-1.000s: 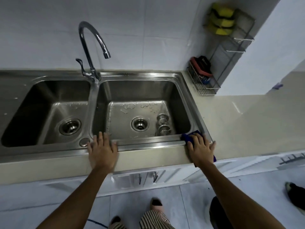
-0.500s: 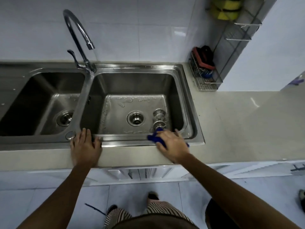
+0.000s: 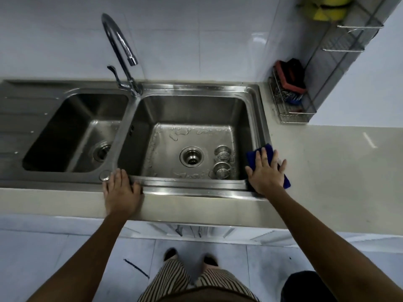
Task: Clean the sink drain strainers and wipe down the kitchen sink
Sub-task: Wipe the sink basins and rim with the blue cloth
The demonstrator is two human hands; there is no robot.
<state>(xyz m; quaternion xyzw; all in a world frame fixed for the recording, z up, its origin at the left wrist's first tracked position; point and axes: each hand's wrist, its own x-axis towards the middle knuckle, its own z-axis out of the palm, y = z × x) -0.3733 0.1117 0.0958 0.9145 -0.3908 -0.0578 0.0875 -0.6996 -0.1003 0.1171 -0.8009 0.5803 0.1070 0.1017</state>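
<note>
Cloth (image 3: 251, 156) under right hand (image 3: 265, 173), back rightward

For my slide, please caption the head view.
Right hand presses blue cloth on sink rim; left hand rests on front edge.

The cloth (image 3: 250, 159) is showing deep blue against the silver-grey sink (image 3: 196, 88) and the pale beige counter (image 3: 327, 171). The sponges (image 3: 327, 12) are showing bright yellow, the trousers (image 3: 172, 280) dark-and-cream stripes.
</note>
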